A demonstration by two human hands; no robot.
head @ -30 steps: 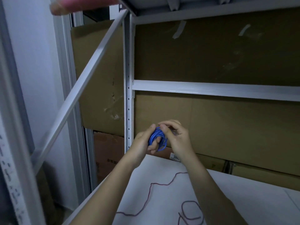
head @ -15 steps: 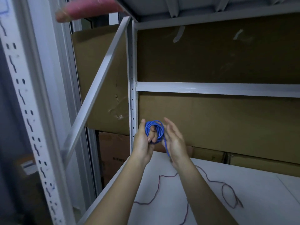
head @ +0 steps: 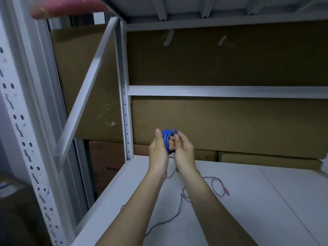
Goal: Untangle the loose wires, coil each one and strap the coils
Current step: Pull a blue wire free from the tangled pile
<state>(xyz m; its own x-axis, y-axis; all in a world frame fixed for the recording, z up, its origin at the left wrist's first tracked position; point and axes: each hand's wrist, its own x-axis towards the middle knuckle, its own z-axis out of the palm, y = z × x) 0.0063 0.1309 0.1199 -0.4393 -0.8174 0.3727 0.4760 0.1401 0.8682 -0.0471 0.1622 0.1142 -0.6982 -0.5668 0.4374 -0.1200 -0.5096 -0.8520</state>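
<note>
Keep the blue wire coil [head: 168, 137] pinched between left hand [head: 158, 153] and right hand [head: 183, 153], fingers curled round its loops above the white shelf [head: 248, 201], winding evenly, clear of the red wire [head: 218, 187] below.

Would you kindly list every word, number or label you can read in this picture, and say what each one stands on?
"3": the one legible character on the small white sticker on the brown cardboard box behind the hands; the rest is hidden.
Dark print on the reddish-brown cardboard carton at lower left: too blurred to read.
Coiled blue wire, thin dark red wire, white metal shelf: no text.
</note>
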